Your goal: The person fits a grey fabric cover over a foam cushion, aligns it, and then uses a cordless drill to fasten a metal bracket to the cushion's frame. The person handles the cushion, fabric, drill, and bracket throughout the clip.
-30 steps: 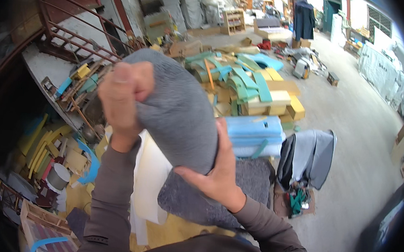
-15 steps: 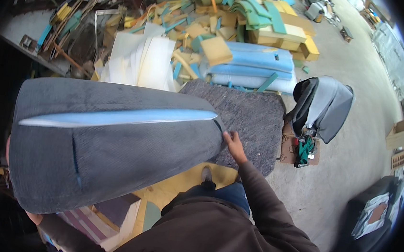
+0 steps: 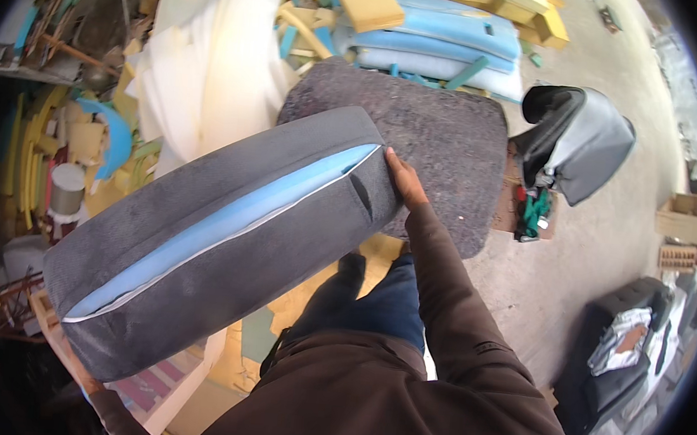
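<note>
A long dark grey cushion (image 3: 259, 247) is held slanted across my front, its left end nearer to me. A long slit in its cover runs along the upward side, and blue foam (image 3: 224, 223) shows between the parted edges. My right hand (image 3: 404, 181) grips the cushion's far right end, with the fingers at the corner beside the slit. At the lower left end, my left hand (image 3: 88, 383) supports the cushion from beneath; most of its fingers are hidden. Partly behind the cushion lies a speckled dark felt-covered top (image 3: 445, 151).
White foam sheets (image 3: 213, 65), a blue foam stack (image 3: 430, 38) and yellow offcuts stand beyond the felt top. Grey-black fabric (image 3: 578, 146) hangs at its right, over a box with green cloth (image 3: 534, 213). A wooden frame (image 3: 186, 369) is near my left arm.
The cushion has tilted, its right end rising away from me and its left end dropping nearer. It has also rolled, so the slit gapes wider into view. Both hands remain on it.
</note>
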Available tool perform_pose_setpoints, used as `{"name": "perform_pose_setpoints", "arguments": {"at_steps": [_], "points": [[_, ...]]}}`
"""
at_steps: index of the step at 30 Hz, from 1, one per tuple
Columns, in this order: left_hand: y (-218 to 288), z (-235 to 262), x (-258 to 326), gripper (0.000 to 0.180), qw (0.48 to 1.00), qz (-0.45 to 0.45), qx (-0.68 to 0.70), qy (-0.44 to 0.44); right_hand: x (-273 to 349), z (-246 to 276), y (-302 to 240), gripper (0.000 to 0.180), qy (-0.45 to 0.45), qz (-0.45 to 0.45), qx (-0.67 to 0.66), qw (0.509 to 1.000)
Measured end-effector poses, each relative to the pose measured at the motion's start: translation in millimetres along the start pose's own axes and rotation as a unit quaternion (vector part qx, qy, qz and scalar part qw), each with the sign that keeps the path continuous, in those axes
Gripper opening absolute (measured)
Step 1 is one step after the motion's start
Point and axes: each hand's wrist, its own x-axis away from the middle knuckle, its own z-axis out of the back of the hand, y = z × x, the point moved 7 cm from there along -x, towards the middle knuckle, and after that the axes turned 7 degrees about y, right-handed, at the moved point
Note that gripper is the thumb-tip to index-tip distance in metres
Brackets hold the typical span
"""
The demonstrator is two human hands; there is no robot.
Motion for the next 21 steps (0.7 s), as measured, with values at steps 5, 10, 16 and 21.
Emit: {"name": "perform_pose_setpoints", "arguments": {"at_steps": [5, 10, 16, 21], "points": [[-17.2, -121.8, -109.2, 0.080, 0.996, -0.004, 0.053, -0.069, 59.6, 136.1, -21.8, 0.084, 0.156, 0.012, -0.004, 0.988], [-3.9, -397.0, -222.6, 0.082, 0.969, -0.008, 0.098, -0.227, 128.4, 272.0, -6.6, 0.085, 0.377, 0.079, 0.058, 0.921], [-7.8, -655.7, -162.8, 0.086, 0.934, -0.098, -0.056, -0.340, 119.5, 293.1, 57.1, 0.089, 0.427, 0.020, 0.131, 0.895], [-23.3, -734.1, -12.5, 0.101, 0.824, -0.313, -0.354, -0.312, 103.2, 286.1, 122.4, 0.079, 0.383, 0.058, 0.066, 0.920]]}}
